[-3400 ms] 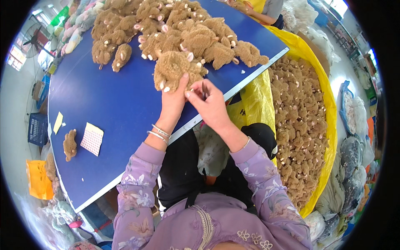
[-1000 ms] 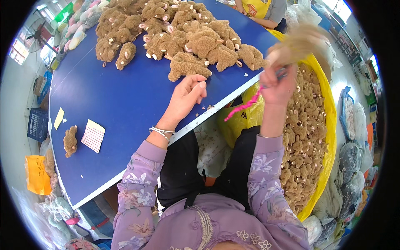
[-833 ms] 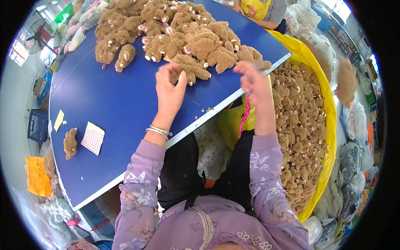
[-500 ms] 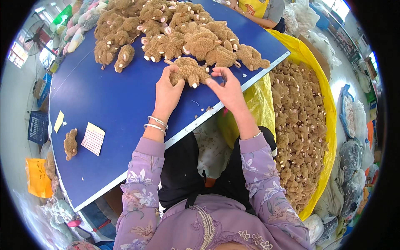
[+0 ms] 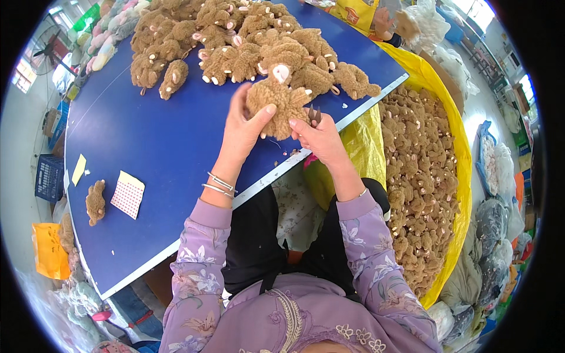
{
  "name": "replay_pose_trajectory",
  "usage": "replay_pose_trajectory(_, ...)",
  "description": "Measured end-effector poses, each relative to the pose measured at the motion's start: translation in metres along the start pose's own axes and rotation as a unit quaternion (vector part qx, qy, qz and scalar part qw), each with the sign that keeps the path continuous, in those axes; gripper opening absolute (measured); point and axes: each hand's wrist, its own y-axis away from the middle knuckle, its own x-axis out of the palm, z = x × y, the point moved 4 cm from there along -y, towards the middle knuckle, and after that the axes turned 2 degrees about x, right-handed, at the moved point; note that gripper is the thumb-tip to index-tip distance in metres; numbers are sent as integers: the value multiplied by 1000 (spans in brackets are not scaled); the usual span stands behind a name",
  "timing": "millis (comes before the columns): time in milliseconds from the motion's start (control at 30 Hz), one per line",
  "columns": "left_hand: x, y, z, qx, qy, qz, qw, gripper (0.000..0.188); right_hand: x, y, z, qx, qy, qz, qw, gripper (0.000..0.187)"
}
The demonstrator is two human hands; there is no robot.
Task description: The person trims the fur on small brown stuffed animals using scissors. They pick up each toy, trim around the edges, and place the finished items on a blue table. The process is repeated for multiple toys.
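Just above the near edge of the blue table [image 5: 159, 176], a brown plush toy [image 5: 272, 109] with white-tipped limbs is held between both my hands. My left hand [image 5: 244, 120] grips it from the left, thumb across its fur. With thumb and fingers my right hand [image 5: 318, 138] pinches its lower right side. Dark pointed thread snips [image 5: 314, 115] stick up out of that same hand, their blades directed away from me. Right behind the toy lies a heap of similar plush toys [image 5: 235, 38].
A yellow-lined container [image 5: 462, 176] full of brown plush toys stands to my right. On the table's left lie one plush toy [image 5: 95, 202], a sheet of small red marks [image 5: 128, 195] and a yellow slip [image 5: 79, 170]. A co-worker's hand [image 5: 382, 22] shows at the far right.
The plush toy has been lifted and turned, now larger in view with a pale pink-and-white patch at its top. The snips now show in my right hand. The co-worker has moved.
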Motion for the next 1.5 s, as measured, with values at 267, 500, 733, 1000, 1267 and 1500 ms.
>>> replay_pose_trajectory(267,-6,2,12,-136,238,4,962,27,10,9,14,4,71,43,997,21)
replay_pose_trajectory(500,0,1,8,-136,209,14,968,29,-8,3,11,-83,-33,-75,993,27)
replay_pose_trajectory(733,4,1,9,-113,211,37,970,28,-13,3,10,-58,-119,-62,989,18)
replay_pose_trajectory(1000,-11,-3,29,-184,202,-66,960,26,-7,2,6,-91,-69,-147,983,19)
replay_pose_trajectory(1267,-8,-1,31,-185,225,-110,950,23,40,19,10,-228,144,-107,957,19)
replay_pose_trajectory(1500,-4,0,34,-164,151,-96,970,22,42,18,13,-264,221,-128,930,21)
